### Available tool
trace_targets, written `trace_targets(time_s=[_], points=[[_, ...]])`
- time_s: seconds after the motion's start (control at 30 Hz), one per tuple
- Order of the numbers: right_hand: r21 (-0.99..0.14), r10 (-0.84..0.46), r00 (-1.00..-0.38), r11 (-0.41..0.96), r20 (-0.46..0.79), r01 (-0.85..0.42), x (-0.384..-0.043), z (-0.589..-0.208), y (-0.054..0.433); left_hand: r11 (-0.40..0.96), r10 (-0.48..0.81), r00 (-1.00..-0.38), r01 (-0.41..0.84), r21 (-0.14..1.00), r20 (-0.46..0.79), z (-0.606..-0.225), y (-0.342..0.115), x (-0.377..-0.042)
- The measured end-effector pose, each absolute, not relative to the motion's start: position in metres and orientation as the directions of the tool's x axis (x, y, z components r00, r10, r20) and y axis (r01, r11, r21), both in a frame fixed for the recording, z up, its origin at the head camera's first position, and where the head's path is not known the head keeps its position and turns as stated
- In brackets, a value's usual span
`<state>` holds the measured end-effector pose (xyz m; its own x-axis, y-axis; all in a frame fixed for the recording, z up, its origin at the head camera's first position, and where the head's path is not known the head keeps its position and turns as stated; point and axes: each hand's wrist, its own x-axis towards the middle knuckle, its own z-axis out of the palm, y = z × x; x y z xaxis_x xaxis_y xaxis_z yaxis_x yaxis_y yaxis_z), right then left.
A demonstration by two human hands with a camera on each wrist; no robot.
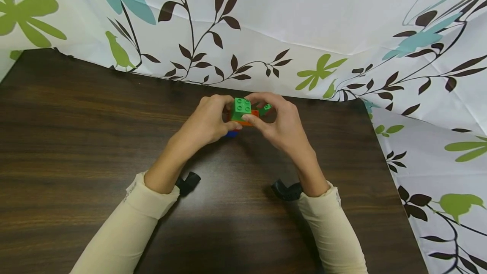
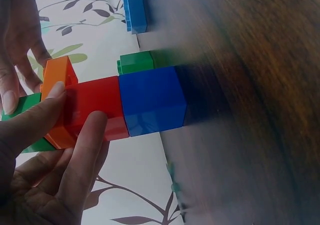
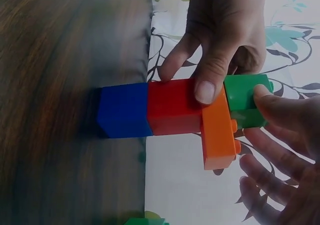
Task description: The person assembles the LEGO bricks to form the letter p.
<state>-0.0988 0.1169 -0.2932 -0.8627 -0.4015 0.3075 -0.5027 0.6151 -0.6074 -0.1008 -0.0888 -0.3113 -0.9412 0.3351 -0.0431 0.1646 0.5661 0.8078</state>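
Observation:
A stack of toy building bricks stands on the table, its blue brick (image 3: 124,110) at the bottom. Above that sit a red brick (image 2: 95,102), an orange brick (image 3: 217,135) that juts out to one side, and a green brick (image 1: 242,107) on top with its studs up. My left hand (image 1: 205,117) grips the stack around the red and orange bricks, thumb on the near side. With thumb and forefinger, my right hand (image 1: 285,124) pinches the green top brick; its other fingers are spread beside the orange one.
Behind the stack, a second green brick (image 2: 136,62) is on the dark wood table (image 1: 95,151). Farther off lies a lighter blue brick (image 2: 135,9). A patterned cloth (image 1: 304,16) hangs along the table's back edge and down its right side.

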Motion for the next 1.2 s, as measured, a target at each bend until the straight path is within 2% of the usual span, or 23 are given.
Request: trace_targets(time_s=[0.5, 1.2], points=[[-0.652, -0.421, -0.878, 0.603, 0.229, -0.459, -0.097, -0.291, 0.127, 0.562, 0.327, -0.944, 0.157, 0.812, -0.044, -0.313, -0.087, -0.101], [-0.653, -0.349, -0.914, 0.647, 0.206, -0.394, -0.104, -0.295, 0.154, 0.592, 0.326, -0.944, 0.162, 0.789, -0.051, -0.310, -0.086, -0.099]])
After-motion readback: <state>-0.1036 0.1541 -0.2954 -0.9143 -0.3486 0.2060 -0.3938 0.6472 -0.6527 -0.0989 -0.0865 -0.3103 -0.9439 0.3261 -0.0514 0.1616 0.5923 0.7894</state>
